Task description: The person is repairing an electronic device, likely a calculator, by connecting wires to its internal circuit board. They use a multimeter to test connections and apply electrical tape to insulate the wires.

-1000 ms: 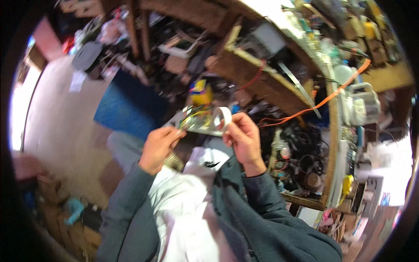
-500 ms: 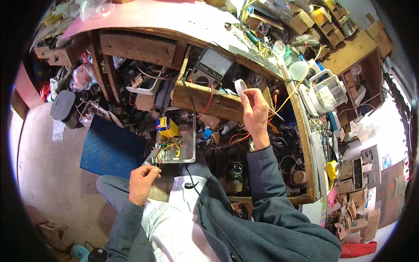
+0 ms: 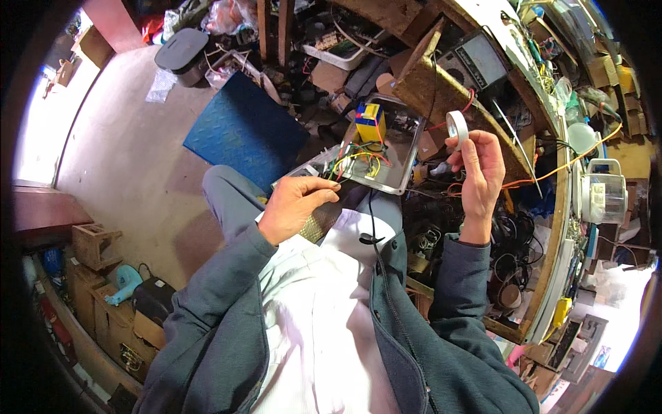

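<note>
A roll of white tape (image 3: pixel 463 127) is pinched between the thumb and fingers of my right hand (image 3: pixel 480 169), raised in front of the open drawer. Lower and to the left, my left hand (image 3: pixel 295 205) closes thumb against forefinger on the ends of thin coloured wires (image 3: pixel 353 157). Red, yellow and green strands show among them, running back into a shallow metal tray (image 3: pixel 416 148). Inside the tray stands a yellow and blue box (image 3: pixel 371 124), close to the wires. Exactly which strands my left fingertips grip is too small to make out.
An analog multimeter (image 3: pixel 476 61) sits in the wooden drawer (image 3: pixel 448 86) with leads hanging out. A blue textured sheet (image 3: pixel 241 131) lies left of the tray. Tangled cables (image 3: pixel 510 241) fill the space below the bench. A dark bin (image 3: pixel 183 52) stands on the floor.
The view has swung so the scene shifts right and up. My right hand with the tape roll has come away from the drawer edge, toward the tray. My left hand still pinches the wires.
</note>
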`<state>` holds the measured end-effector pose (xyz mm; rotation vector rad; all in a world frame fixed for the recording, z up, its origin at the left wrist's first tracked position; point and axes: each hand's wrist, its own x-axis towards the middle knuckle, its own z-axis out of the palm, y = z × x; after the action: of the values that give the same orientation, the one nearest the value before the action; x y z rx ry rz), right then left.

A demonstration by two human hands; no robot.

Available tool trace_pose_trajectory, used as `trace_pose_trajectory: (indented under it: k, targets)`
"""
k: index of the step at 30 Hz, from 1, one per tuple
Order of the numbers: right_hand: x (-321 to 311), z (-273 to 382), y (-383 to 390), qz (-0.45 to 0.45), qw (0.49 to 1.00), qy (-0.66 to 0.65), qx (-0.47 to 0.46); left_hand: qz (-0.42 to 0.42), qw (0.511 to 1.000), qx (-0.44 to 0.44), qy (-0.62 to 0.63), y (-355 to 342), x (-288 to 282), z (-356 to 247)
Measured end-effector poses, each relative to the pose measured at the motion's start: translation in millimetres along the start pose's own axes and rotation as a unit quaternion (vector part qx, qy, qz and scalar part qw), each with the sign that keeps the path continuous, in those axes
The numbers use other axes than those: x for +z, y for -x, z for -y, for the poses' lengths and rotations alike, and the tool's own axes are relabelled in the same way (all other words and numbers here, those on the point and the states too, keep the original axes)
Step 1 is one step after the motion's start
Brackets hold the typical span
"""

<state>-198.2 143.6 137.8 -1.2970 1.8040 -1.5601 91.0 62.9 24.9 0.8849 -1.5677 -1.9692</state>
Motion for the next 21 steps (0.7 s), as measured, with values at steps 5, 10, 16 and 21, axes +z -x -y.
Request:
trace_pose_trajectory:
  k: [5, 10, 16, 21]
  targets:
    - [-7, -2, -1, 0.007, 1.000, 0.014, -0.001, -0.008, 1.000, 0.012, -0.028, -3, 6, -4]
    - [-13, -6, -1, 0.000, 1.000, 0.018, -0.010, -0.008, 1.000, -0.001, -0.006, -3, 9, 1]
    - [-18, -5, -3, -0.004, 0.999, 0.031, -0.008, -0.005, 1.000, 0.005, -0.006, -3, 8, -1]
    - [-17, -6, -3, -0.032, 0.997, 0.071, -0.029, -0.010, 1.000, 0.001, -0.019, 1, 10, -3]
